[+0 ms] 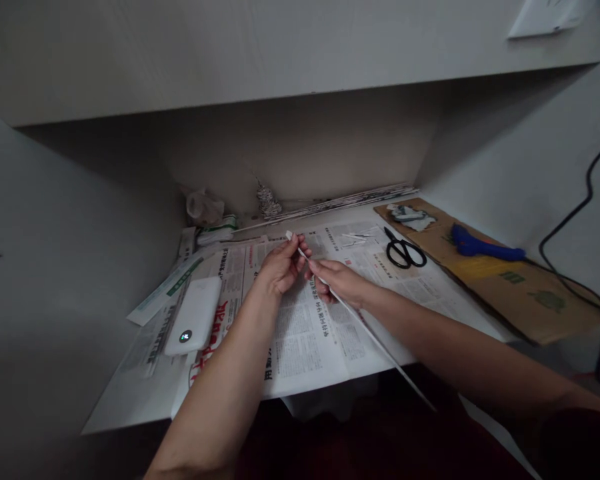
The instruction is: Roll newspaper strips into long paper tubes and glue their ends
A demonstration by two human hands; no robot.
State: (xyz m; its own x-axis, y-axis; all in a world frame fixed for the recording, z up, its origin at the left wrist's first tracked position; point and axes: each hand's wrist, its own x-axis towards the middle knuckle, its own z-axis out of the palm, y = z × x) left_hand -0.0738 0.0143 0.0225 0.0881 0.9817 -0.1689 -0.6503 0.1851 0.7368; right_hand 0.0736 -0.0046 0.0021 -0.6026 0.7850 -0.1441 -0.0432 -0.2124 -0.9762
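Note:
A long thin white rolled-paper stick slants from between my hands down toward my lap at the lower right. Near its upper end, my left hand pinches it, and a small white tip pokes out past the fingers. My right hand is closed around the stick just below, thumb and fingers together. Both hands hover over newspaper sheets spread on the table. To the right of them lie black-handled scissors and several short white pieces.
A white power bank with a lit display lies at left. Along the back are a bundle of paper sticks, a small cone-shaped woven piece and a plastic bag. At right, a blue glue gun rests on cardboard; a black cable hangs beside it.

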